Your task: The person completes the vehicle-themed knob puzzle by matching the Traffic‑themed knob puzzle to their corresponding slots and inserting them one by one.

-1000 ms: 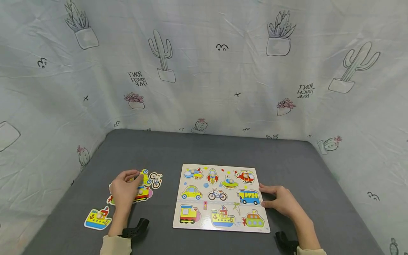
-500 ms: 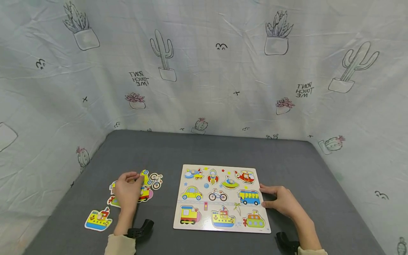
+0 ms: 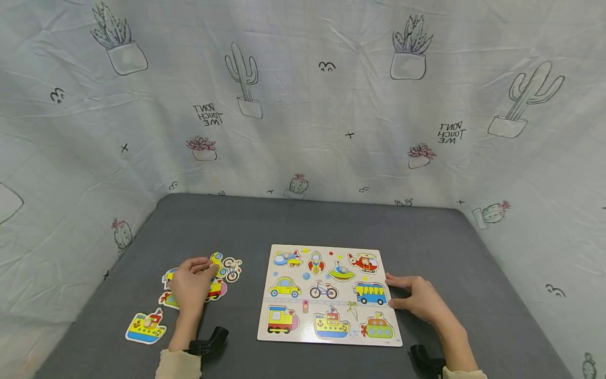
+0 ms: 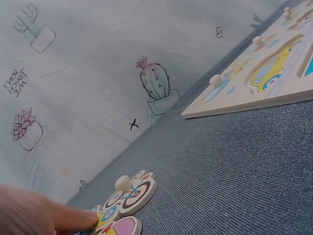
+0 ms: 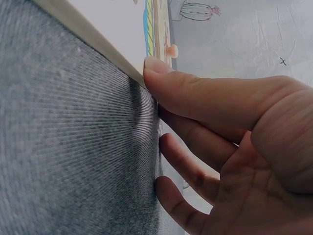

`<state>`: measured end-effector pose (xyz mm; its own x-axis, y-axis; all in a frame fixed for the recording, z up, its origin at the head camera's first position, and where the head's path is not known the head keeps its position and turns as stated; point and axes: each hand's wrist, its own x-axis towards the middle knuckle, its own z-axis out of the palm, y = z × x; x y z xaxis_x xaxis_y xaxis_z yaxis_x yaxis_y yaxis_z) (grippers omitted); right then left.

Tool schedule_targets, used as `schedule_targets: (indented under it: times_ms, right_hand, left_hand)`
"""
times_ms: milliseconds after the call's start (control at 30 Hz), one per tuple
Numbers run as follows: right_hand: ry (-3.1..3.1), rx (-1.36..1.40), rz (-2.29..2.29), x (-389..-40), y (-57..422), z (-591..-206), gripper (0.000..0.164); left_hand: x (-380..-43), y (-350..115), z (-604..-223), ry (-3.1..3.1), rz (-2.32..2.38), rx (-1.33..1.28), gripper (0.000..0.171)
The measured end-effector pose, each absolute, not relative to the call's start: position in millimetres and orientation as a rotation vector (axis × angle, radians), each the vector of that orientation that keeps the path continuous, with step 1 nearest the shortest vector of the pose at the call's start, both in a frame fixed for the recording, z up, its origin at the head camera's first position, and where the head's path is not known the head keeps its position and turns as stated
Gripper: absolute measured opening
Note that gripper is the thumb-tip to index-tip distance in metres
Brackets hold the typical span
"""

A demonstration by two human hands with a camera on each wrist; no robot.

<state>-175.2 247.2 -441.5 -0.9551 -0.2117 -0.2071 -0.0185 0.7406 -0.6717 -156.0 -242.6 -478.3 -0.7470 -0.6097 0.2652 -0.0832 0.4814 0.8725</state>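
My left hand is over a cluster of wooden puzzle pieces, thumb and fingertips pinching at the yellow car piece, which it partly hides. Beside that lie a bicycle piece with a round knob, a red and yellow train piece, and a green piece half covered by the hand. A ship piece lies apart, nearer the front. Against the right edge of the puzzle board rest the thumb and index finger of my right hand, spread apart; its other fingers touch nothing.
The board lies flat at the middle front of the grey table, with vehicle pictures and knobs on it. A white curtain printed with cacti surrounds the table's back and sides. Black wrist cameras sit on both wrists.
My left hand has shifted slightly right and toward me around the car piece, uncovering more of the pieces at its left. The right hand and the board hold still.
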Motion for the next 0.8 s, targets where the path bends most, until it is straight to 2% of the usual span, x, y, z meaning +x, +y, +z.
schedule_targets:
  times_ms: [300, 567, 800]
  right_hand:
    - [2.672, -0.17, -1.022, -174.8, 247.7, -440.8, 0.063]
    - [2.666, -0.169, -1.018, -174.9, 247.4, -439.8, 0.062]
    - [2.66, -0.162, -1.015, -175.2, 247.5, -438.6, 0.062]
  left_hand:
    - [-157.9, -243.3, -477.9, -2.192, -1.216, 0.577, 0.02]
    - [-155.4, -241.5, -478.3, -2.165, -1.199, 0.608, 0.028]
    - [-155.2, -239.9, -476.9, -2.175, -1.182, 0.629, 0.026]
